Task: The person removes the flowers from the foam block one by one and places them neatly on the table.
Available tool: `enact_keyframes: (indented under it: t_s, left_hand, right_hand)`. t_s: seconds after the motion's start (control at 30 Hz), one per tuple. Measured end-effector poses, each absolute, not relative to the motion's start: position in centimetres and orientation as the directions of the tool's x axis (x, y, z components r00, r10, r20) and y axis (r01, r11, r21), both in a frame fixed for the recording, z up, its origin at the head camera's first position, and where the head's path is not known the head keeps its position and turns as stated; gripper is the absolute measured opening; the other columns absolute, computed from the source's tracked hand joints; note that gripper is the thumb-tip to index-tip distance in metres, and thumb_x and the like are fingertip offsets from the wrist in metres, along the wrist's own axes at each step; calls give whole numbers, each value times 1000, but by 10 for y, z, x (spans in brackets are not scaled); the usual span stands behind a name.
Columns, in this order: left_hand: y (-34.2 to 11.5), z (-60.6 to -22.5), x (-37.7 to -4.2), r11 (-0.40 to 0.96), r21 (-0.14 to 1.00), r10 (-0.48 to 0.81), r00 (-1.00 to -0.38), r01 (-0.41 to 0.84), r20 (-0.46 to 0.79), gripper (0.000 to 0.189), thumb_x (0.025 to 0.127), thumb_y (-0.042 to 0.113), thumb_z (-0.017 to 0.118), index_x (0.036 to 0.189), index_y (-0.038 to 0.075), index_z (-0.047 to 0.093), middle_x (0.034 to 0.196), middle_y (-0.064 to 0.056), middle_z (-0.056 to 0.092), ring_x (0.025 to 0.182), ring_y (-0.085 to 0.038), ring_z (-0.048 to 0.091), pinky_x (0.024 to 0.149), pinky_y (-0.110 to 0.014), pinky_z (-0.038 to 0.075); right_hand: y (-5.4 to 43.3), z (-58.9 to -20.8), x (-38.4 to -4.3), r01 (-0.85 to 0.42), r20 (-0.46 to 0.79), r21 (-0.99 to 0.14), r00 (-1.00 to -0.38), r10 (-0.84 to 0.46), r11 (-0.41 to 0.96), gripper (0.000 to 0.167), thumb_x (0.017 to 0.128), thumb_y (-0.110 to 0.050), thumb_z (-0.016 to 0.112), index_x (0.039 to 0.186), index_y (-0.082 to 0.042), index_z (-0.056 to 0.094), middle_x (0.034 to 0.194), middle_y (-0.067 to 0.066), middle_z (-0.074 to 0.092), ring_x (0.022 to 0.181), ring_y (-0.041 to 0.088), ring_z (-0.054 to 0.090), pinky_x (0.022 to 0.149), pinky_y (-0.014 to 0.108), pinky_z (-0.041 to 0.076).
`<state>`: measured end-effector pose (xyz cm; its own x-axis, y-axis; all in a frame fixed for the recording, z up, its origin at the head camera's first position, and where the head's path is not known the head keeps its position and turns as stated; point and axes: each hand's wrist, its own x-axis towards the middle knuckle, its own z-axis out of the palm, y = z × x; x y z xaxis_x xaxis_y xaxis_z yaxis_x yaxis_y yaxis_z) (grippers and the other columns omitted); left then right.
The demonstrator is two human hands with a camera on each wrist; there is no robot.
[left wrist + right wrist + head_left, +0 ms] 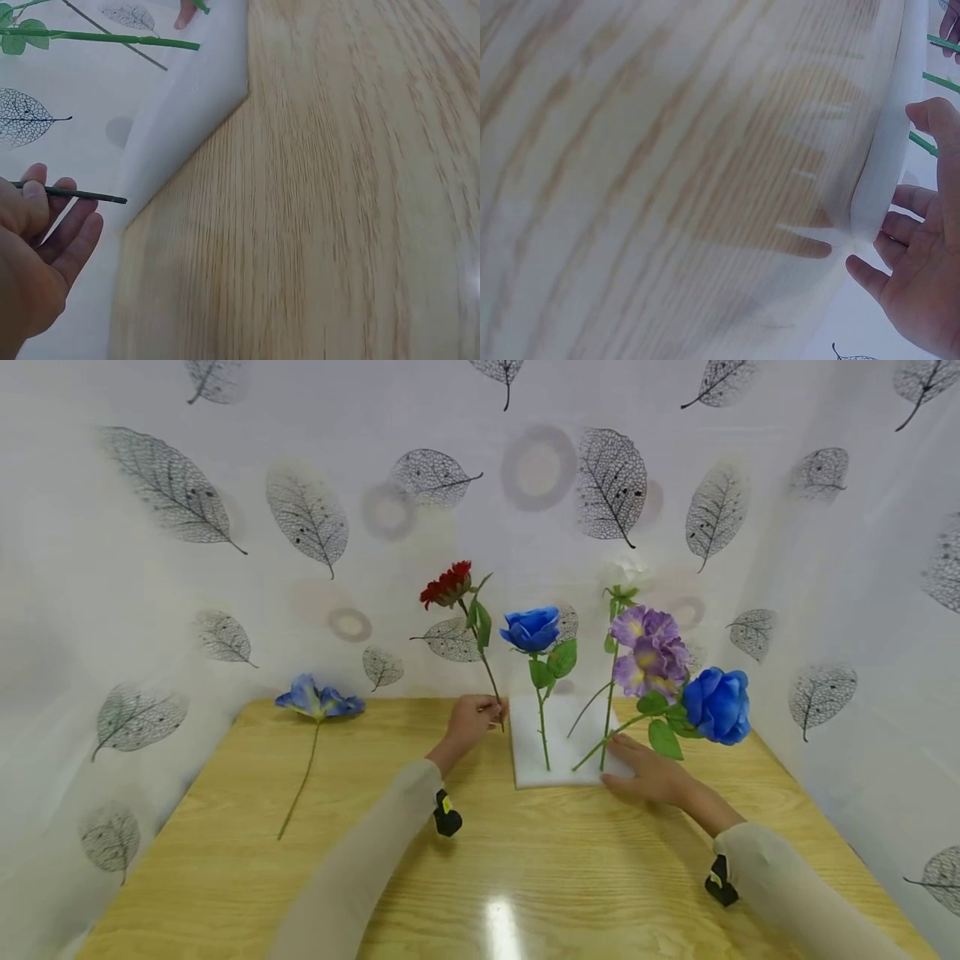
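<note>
In the head view my left hand [474, 720] pinches the thin stem of a red artificial flower [447, 585] between thumb and fingertips. The bare stem end [112, 199] sticks out past the fingers near the left side of a white foam board [528, 768]. My right hand [648, 770] rests at the board's right edge, with its fingers spread and touching it. From the board rise an upright blue rose [531, 629], a white flower [626, 577], a purple flower [651, 652] and a second blue rose [716, 706] that leans far right over the right hand.
A blue-violet flower [318, 697] lies on the left of the wooden table [570, 877], its stem pointing toward the front. Behind the table hangs a pale curtain [480, 435] printed with leaves. Each forearm carries a small black wrist camera [447, 817].
</note>
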<state>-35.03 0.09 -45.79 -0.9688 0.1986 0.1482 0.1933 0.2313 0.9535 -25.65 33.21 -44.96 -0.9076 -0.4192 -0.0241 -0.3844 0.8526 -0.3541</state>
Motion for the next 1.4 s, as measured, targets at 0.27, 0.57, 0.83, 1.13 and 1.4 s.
enact_keyframes:
  t_s: [0.27,0.57,0.83,1.13,1.4]
  left_hand:
    - [-20,-450,-344,297,921,283,-944,253,168,22,102,4,58,111,-10,73,105,-22,76,95,-36,74,83,-42,63]
    - [-52,-442,-326,416,876,308,-944,246,119,22,103,7,60,117,-3,74,108,-16,76,91,-22,74,80,-35,62]
    - [-91,-436,-309,494,841,329,-943,221,54,24,103,7,60,120,-3,73,108,-16,76,89,-20,74,81,-39,63]
    - [-137,-436,-296,557,792,381,-924,250,23,22,103,5,58,117,-4,73,107,-17,75,87,-21,75,76,-33,63]
    - [-170,-435,-285,584,778,398,-917,233,-24,24,103,5,58,119,-6,72,109,-20,75,85,-22,75,75,-35,63]
  right_hand:
    - [333,-454,-259,-388,-11,-343,-909,-416,856,75,100,-46,59,151,7,42,160,31,31,146,54,32,114,68,33]
    - [335,-457,-260,-384,-1,-331,-913,-408,862,76,100,-48,60,152,4,42,161,30,31,146,52,33,113,67,35]
    - [333,-456,-258,-381,3,-322,-916,-402,866,75,100,-48,60,152,3,43,161,29,31,145,52,35,112,66,37]
    - [330,-452,-256,-395,23,-321,-912,-410,861,74,99,-46,62,150,4,45,160,29,34,143,52,37,110,66,39]
    - [334,-460,-259,-394,22,-307,-913,-408,866,75,100,-48,60,151,5,44,160,29,33,145,51,36,112,65,37]
